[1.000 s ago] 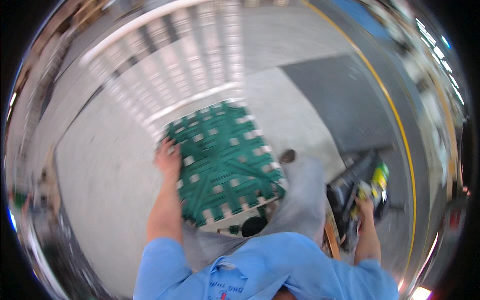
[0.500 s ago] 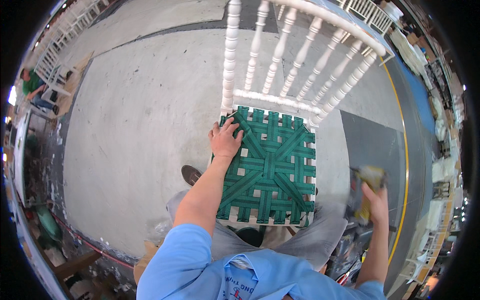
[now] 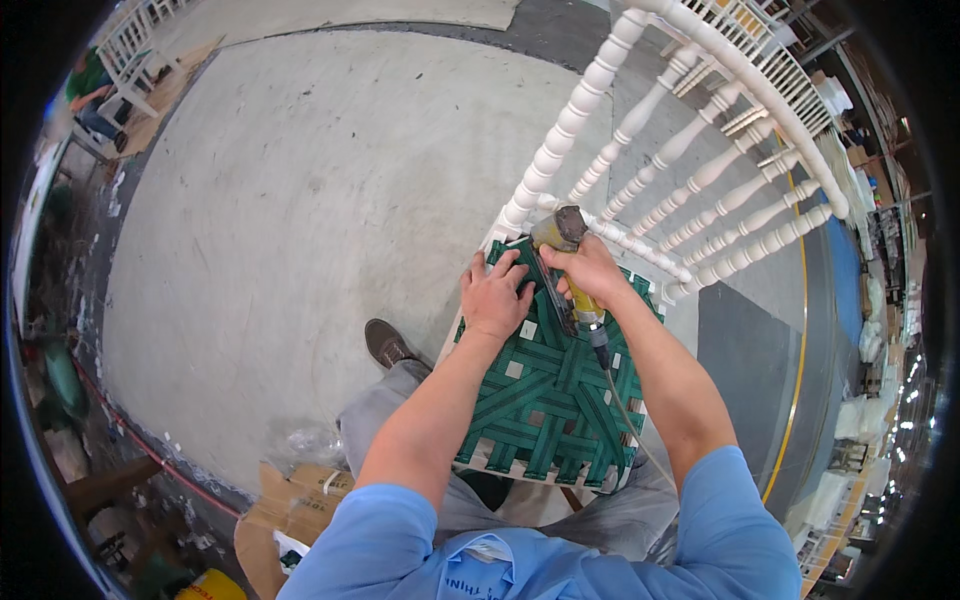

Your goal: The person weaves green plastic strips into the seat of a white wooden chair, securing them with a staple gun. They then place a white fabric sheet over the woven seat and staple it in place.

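Observation:
A white wooden chair (image 3: 570,130) with turned spindles stands between my legs, its back at the far side. Woven green webbing straps (image 3: 530,385) cover its seat, some running diagonally. My left hand (image 3: 495,300) presses on the webbing at the seat's far left corner, fingers apart. A yellow air stapler (image 3: 552,234) is gripped in my right hand (image 3: 593,272), with its long dark magazine (image 3: 556,298) over the webbing near that corner. The stapler's tip is hard to make out beside my left fingers. An air hose (image 3: 625,412) trails from its handle toward me.
A cardboard box (image 3: 290,515) and clear plastic (image 3: 305,440) lie at my left. Another seated person (image 3: 95,95) is at the far left by white chairs (image 3: 125,55). A yellow floor line (image 3: 803,330) runs along the right, near stacked goods.
My right hand has brought the stapler from the right side to the seat's far left corner. The view has turned, so the chair appears tilted and further right. My left hand stays at that corner.

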The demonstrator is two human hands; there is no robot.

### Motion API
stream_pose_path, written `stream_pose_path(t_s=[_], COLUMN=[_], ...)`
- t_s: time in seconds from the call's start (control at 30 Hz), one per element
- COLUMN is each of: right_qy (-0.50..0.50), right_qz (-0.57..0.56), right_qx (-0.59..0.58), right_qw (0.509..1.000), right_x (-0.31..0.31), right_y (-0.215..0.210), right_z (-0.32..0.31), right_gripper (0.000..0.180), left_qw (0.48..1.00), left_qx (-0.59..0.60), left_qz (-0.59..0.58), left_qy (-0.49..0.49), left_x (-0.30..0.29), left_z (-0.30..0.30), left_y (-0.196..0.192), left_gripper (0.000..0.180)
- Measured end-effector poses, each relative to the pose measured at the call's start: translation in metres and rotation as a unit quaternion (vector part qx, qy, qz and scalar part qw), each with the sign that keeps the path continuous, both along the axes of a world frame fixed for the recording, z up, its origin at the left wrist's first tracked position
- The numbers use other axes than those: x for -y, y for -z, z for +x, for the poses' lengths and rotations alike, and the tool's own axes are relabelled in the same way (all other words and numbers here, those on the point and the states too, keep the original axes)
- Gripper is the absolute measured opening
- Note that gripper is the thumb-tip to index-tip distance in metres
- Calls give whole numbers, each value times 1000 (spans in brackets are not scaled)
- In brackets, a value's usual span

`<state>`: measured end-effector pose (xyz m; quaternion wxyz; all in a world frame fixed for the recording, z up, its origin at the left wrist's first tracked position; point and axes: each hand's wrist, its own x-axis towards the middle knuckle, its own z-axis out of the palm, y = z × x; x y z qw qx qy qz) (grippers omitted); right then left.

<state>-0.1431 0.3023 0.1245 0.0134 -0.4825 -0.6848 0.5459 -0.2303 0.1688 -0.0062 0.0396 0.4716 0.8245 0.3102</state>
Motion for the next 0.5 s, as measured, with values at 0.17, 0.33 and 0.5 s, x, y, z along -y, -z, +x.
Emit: stream_pose_path(t_s=[0.17, 0.33, 0.5], right_qy=[3, -18, -31], right_qz=[26, 35, 15], right_qx=[16, 13, 11], right_qw=[1000, 999, 999], right_x=[-3, -8, -5], right_y=[16, 20, 19], right_z=[-11, -12, -14], right_gripper=[34, 30, 30], left_qw=[1000, 1000, 999], left_qx=[8, 14, 5], left_qz=[-3, 1, 38], left_qy=[-3, 0, -8], left_x=[0, 0, 0], left_z=[-3, -3, -3], left_y=[-1, 0, 7], left_gripper=[35, 35, 32])
